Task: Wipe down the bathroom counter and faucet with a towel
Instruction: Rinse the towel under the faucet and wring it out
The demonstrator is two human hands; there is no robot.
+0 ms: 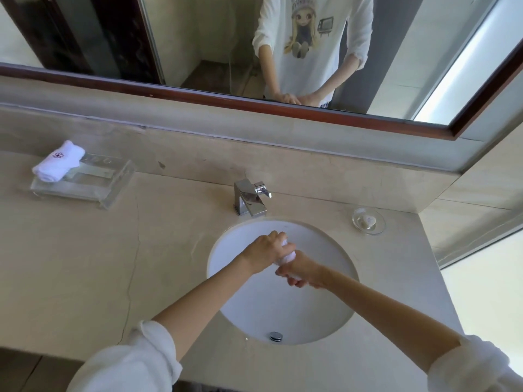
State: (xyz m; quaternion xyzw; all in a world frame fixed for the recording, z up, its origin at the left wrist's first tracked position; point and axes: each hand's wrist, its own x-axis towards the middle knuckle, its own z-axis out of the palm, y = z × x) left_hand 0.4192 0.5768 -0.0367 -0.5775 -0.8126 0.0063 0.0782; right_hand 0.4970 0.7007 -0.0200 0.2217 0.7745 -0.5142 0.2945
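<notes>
A small white towel point(289, 256) is twisted into a tight roll above the round white sink point(334, 301). My left hand point(264, 250) grips its far end and my right hand point(302, 271) grips its near end, both shut on it, so most of the cloth is hidden. The square chrome faucet point(250, 197) stands just behind the basin on the beige stone counter point(85, 264), apart from both hands.
A clear acrylic tray point(93, 183) at the back left carries a second rolled white towel point(59, 161). A glass soap dish point(368, 221) sits at the right of the faucet. A wood-framed mirror point(254, 103) runs behind. The drain plug point(276, 336) shows near the basin's front.
</notes>
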